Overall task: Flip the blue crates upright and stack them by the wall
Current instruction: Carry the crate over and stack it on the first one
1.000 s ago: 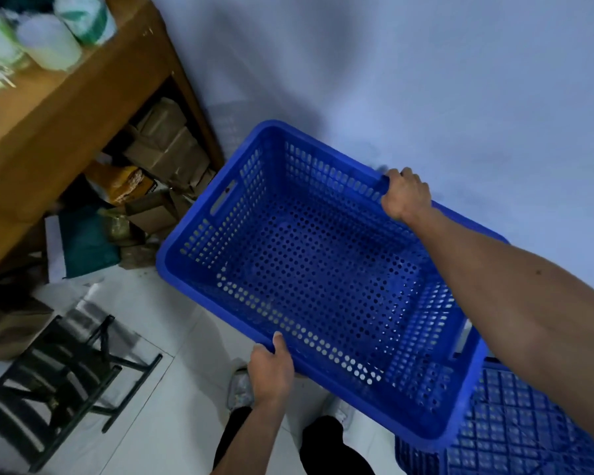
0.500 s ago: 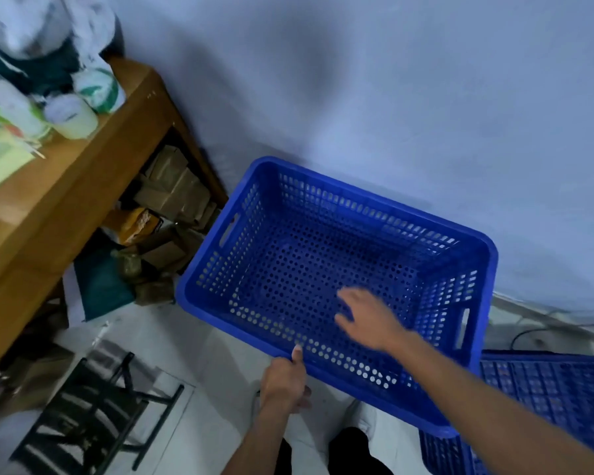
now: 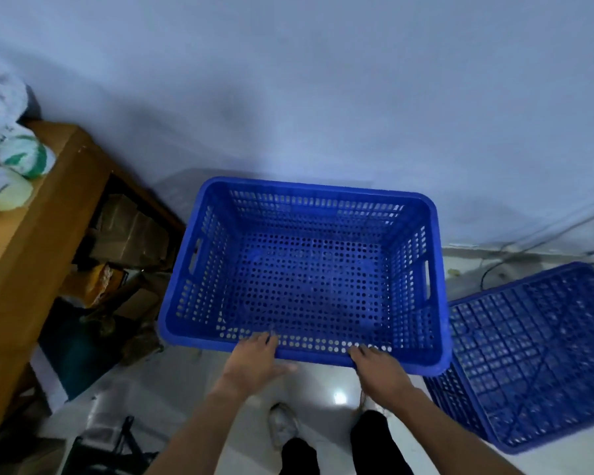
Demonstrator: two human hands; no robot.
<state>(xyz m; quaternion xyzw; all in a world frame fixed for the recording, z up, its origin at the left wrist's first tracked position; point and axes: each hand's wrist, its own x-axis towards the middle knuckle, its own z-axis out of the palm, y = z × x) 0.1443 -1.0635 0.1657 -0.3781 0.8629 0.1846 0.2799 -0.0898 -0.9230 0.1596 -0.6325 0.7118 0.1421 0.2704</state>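
- Two blue perforated crates: one upright crate [image 3: 306,269] sits against the wall [image 3: 323,80], one upturned crate [image 3: 528,354] lies bottom-up at its right
- Two hands on the upright crate's near rim: left hand [image 3: 254,361] and right hand [image 3: 381,371], fingers curled over the edge
- One wooden table [image 3: 31,241] at left

The single head-worn wide-angle view looks steeply down and forward from standing height (edges bowed by the lens) onto the upright perforated blue plastic crate [image 3: 306,269] against the pale wall [image 3: 323,97]; glossy white tiled floor [image 3: 323,389] close below.
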